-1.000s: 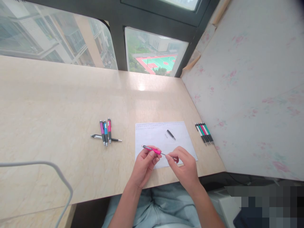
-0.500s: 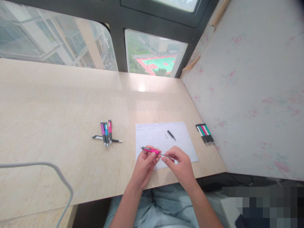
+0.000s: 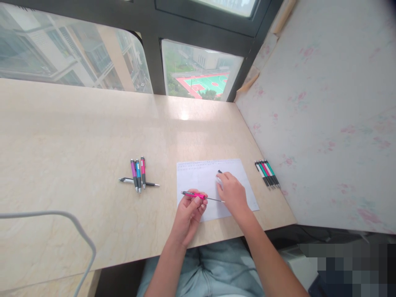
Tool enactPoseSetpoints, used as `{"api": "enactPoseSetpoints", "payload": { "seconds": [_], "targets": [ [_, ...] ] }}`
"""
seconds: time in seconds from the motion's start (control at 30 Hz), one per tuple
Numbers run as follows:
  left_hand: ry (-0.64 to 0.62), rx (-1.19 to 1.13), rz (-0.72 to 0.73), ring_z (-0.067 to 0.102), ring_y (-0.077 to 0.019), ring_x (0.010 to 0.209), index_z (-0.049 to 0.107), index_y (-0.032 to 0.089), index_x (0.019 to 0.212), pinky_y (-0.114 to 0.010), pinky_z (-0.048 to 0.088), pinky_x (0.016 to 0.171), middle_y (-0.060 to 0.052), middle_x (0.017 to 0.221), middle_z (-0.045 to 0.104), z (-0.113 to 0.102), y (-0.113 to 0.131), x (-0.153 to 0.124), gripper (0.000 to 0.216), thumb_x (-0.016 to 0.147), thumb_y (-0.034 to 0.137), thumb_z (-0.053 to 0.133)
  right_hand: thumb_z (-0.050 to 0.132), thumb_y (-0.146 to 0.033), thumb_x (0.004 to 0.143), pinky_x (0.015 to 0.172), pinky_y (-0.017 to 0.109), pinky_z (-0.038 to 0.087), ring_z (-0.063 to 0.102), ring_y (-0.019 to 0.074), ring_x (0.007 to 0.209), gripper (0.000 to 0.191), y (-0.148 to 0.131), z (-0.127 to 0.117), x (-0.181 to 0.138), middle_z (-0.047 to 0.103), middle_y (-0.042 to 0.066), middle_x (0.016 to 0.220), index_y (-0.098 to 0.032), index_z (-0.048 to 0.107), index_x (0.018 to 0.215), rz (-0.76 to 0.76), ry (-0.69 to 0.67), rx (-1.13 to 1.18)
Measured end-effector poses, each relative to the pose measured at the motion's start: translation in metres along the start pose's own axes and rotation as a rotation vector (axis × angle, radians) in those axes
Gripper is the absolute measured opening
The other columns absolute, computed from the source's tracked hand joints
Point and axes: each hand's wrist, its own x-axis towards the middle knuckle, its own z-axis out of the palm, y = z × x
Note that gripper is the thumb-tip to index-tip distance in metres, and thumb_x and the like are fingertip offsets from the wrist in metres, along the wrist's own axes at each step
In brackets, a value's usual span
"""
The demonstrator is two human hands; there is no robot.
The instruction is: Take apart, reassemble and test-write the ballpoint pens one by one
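My left hand (image 3: pixel 192 210) is closed round a pink pen barrel (image 3: pixel 194 195) with a black clip end pointing left. A thin dark refill (image 3: pixel 214 199) sticks out of the barrel's right end, its pale tip close to my right wrist. My right hand (image 3: pixel 232 193) is over the sheet of paper (image 3: pixel 198 179), palm down. Its thumb and forefinger are a little apart beside a small pale spring (image 3: pixel 218 180). Just past the fingertips shows the end of a black pen grip (image 3: pixel 219 171); the hand covers the rest of it.
Left of the paper, purple, blue and pink pens (image 3: pixel 138 173) lie across a white-and-black pen (image 3: pixel 126 180). Several pens (image 3: pixel 266 174) lie in a row by the wallpapered wall (image 3: pixel 324 123). A grey cable (image 3: pixel 77 231) loops over the table's left front.
My right hand has let go of the refill and moved up over the paper to the spring and black grip. My left hand keeps the pink barrel, shifted slightly left.
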Motion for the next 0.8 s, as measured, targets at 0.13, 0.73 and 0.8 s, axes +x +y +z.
{"api": "enactPoseSetpoints", "payload": {
  "seconds": [0.13,0.73,0.8],
  "targets": [
    [0.006,-0.008,0.003,0.062,-0.0096,0.075,0.062,0.017,0.093,-0.019,0.051,0.069,-0.004,0.091,0.067,0.000,0.000,0.000,0.025,0.074,0.018,0.078,0.052,-0.016,0.090,0.066,0.028,0.040,0.059,0.0194,0.092,0.018,-0.004,-0.001,0.010,0.064,0.008,0.104,-0.022,0.064,0.103,0.020,-0.037,-0.073],
    [0.009,-0.004,0.029,0.063,-0.0088,0.076,0.062,0.017,0.094,-0.018,0.050,0.071,-0.004,0.093,0.067,-0.001,0.000,0.001,0.023,0.076,0.018,0.076,0.047,-0.011,0.087,0.058,0.026,0.035,0.061,0.0168,0.078,0.027,-0.001,0.001,0.013,0.064,0.007,0.100,-0.022,0.063,0.106,-0.051,-0.097,-0.124],
    [0.008,-0.006,0.040,0.063,-0.0085,0.076,0.062,0.017,0.095,-0.018,0.050,0.071,-0.004,0.093,0.068,-0.001,-0.001,0.002,0.022,0.077,0.018,0.075,0.047,-0.012,0.086,0.061,0.026,0.038,0.060,0.0162,0.076,0.025,0.002,0.002,0.010,0.065,0.006,0.097,-0.020,0.065,0.102,-0.051,-0.031,-0.011]
  ]
}}
